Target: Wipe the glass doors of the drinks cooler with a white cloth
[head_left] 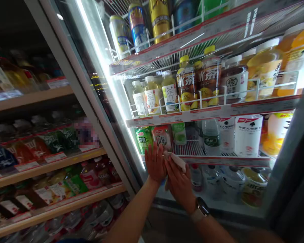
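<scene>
My left hand (155,162) is raised in front of the lower shelf of a lit drinks fridge, fingers stretched out and palm turned forward. Right beside it, my right hand (178,177) presses a folded white cloth (176,161) under its fingers; the two hands touch or nearly touch. Behind my fingertips stand a green drink container (143,140) and a red one (161,135), partly covered by the hands. A smartwatch (202,206) is on my right wrist. Faint reflections lie across the fridge front, and I cannot tell exactly what surface the palms meet.
Wire shelves hold cans (160,22) above, tea bottles (186,84) in the middle, and water bottles (210,136) and white packs (248,135) lower down. A bright light strip (103,60) edges the fridge's left side. Wooden shelves (53,153) with many bottles stand left.
</scene>
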`<action>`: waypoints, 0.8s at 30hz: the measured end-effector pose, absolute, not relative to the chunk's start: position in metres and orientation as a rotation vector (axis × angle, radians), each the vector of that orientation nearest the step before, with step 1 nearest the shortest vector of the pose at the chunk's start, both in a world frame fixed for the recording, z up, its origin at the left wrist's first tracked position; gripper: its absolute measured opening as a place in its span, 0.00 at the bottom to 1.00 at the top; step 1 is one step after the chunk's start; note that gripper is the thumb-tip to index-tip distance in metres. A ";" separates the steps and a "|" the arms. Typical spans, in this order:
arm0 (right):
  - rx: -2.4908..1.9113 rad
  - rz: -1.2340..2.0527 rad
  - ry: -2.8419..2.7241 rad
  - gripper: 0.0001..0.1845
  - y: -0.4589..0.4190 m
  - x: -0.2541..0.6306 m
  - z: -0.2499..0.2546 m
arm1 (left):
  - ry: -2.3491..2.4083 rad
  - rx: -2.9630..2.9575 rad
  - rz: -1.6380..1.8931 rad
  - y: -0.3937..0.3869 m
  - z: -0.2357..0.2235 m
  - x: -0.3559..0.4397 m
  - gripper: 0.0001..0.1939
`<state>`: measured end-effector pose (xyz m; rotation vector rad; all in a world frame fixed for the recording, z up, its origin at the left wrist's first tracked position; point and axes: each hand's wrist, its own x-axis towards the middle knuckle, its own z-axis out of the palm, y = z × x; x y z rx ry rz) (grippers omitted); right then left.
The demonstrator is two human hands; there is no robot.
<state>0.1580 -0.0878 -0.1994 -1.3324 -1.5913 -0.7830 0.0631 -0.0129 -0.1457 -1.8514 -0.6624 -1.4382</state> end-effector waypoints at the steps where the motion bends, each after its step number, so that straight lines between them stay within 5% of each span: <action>1: -1.315 -0.778 -1.611 0.36 -0.087 0.155 -0.202 | -0.660 -1.845 -1.439 -0.013 -0.145 0.063 0.29; 9: -1.272 -0.797 -1.669 0.36 -0.091 0.170 -0.197 | -0.639 -1.857 -1.437 -0.013 -0.143 0.062 0.29; 24: -1.318 -0.830 -0.968 0.39 -0.126 0.274 -0.150 | -0.630 -1.883 -1.470 -0.011 -0.146 0.062 0.31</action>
